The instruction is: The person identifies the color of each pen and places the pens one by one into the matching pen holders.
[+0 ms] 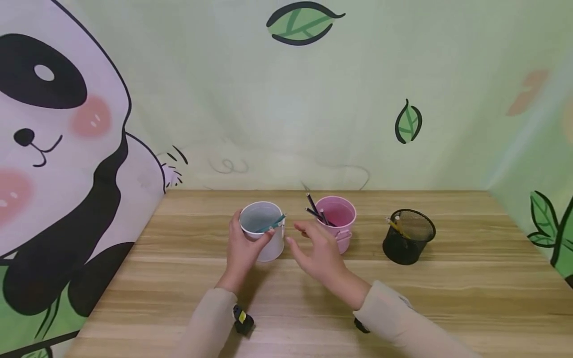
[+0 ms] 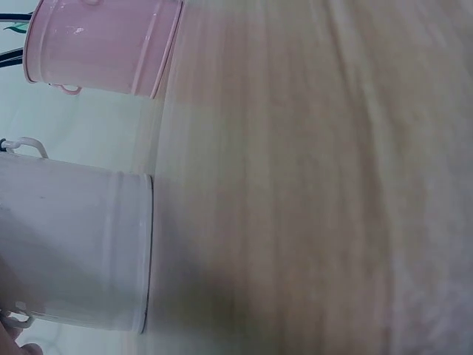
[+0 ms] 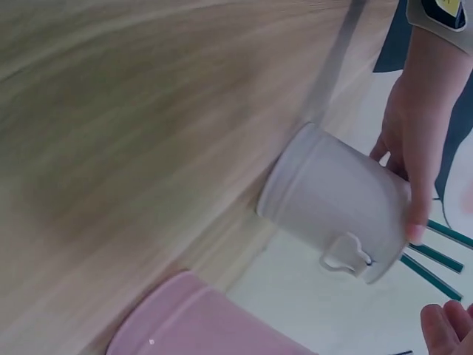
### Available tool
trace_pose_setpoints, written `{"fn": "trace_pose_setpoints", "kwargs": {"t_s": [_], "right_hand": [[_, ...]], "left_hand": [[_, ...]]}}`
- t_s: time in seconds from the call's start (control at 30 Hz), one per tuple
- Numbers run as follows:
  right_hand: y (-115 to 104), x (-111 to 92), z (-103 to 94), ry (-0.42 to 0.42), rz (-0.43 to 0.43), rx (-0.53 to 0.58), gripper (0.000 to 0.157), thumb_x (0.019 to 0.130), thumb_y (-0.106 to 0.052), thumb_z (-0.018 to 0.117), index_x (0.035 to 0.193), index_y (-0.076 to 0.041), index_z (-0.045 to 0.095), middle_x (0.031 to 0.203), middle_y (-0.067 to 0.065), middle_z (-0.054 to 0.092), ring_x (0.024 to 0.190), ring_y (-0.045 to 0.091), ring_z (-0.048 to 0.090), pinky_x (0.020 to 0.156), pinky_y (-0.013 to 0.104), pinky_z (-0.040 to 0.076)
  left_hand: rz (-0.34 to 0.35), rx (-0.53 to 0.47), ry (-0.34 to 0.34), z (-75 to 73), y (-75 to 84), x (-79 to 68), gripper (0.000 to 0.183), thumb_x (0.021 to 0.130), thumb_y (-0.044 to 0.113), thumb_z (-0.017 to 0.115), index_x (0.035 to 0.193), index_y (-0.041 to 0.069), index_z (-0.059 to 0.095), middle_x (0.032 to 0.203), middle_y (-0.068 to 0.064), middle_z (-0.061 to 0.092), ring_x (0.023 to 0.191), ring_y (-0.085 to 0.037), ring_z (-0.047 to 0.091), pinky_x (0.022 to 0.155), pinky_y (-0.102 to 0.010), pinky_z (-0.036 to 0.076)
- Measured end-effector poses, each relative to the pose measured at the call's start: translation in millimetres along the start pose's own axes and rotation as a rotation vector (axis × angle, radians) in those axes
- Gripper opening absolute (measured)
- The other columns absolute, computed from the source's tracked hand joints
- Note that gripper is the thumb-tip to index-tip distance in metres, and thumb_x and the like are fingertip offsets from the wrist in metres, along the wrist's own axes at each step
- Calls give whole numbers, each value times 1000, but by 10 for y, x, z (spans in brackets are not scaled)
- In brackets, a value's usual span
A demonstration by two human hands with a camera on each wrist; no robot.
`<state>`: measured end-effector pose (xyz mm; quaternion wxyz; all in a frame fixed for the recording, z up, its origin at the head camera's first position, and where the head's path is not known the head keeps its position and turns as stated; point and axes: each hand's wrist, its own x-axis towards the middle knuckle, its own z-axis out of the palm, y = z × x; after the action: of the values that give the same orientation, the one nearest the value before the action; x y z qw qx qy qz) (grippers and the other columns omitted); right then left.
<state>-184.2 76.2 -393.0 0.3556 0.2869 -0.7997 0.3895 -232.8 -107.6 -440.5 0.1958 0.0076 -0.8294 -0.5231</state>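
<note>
My left hand (image 1: 240, 252) grips the white bucket (image 1: 271, 251) from its left, with the thumb on the near side by the rim. Teal pencils (image 3: 436, 257) lean inside this bucket and stick out past its right rim. My right hand (image 1: 321, 254) is in the air between the white bucket and the pink bucket (image 1: 343, 242), its fingers loosely bent and holding nothing. Several black pencils (image 1: 312, 203) stand in the pink bucket, leaning left. In the left wrist view only a bit of the left fingers shows, at the lower left corner.
To the right stands a black mesh pencil cup (image 1: 403, 252) with yellow pencils (image 1: 395, 226) leaning left in it. All three containers are upright on a wooden table (image 1: 470, 278). Behind the table is a printed backdrop (image 1: 215, 99) with a panda and leaves.
</note>
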Motion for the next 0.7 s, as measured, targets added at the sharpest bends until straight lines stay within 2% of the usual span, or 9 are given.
{"fn": "trace_pose_setpoints", "kwargs": {"t_s": [0.23, 0.5, 0.7], "right_hand": [[-2, 7, -106, 20, -99, -34, 25, 76, -11, 70, 98, 1, 65, 94, 13, 69, 91, 27, 65, 82, 39, 54], [-3, -44, -230, 2, -71, -18, 24, 75, -7, 72, 98, -2, 66, 96, 11, 69, 94, 27, 64, 82, 41, 54], [26, -86, -355, -3, -87, -40, 28, 74, -6, 72, 101, -3, 67, 99, 9, 69, 96, 24, 63, 84, 40, 53]], "left_hand": [[-12, -23, -14, -24, -39, 52, 100, 69, 26, 83, 146, 1, 25, 142, -22, 37, 126, -37, 43, 107, -51, 34], [-22, -25, -10, -80, -82, 46, 104, 68, 25, 84, 147, 1, 21, 146, -22, 32, 129, -38, 39, 109, -52, 31], [17, 58, 13, -133, -76, 13, 114, 63, 31, 87, 148, 0, 17, 148, -24, 27, 133, -39, 33, 110, -54, 29]]}}
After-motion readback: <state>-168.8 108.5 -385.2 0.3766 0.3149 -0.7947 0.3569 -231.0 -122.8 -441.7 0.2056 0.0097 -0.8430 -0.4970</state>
